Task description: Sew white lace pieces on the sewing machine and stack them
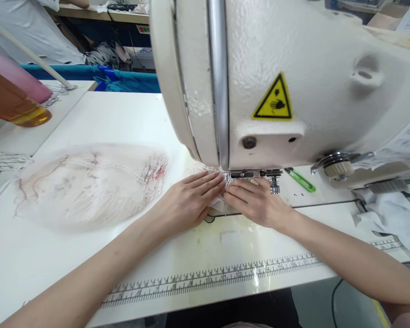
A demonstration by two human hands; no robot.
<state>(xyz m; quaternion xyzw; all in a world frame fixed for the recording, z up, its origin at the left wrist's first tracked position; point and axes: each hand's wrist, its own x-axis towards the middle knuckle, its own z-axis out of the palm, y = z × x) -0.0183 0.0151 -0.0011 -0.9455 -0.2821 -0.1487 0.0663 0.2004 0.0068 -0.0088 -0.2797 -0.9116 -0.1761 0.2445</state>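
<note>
My left hand (193, 197) lies flat with its fingers stretched out over a piece of white lace fabric (218, 204), pressing it beside the needle area of a sewing machine (273, 54). From the other side, my right hand (256, 200) has its fingers bent together on the fabric's edge, close under the machine's metal guide (242, 174). Most of the lace is hidden beneath both hands. The needle tip and presser foot cannot be made out.
A green cutter (301, 179) lies right of the machine's foot. A printed ruler (208, 280) runs along the table's front edge. Left are a sheer, pale fabric-like oval patch (89, 187) with red threads, and thread cones (18, 102). White cloth (392, 218) sits far right.
</note>
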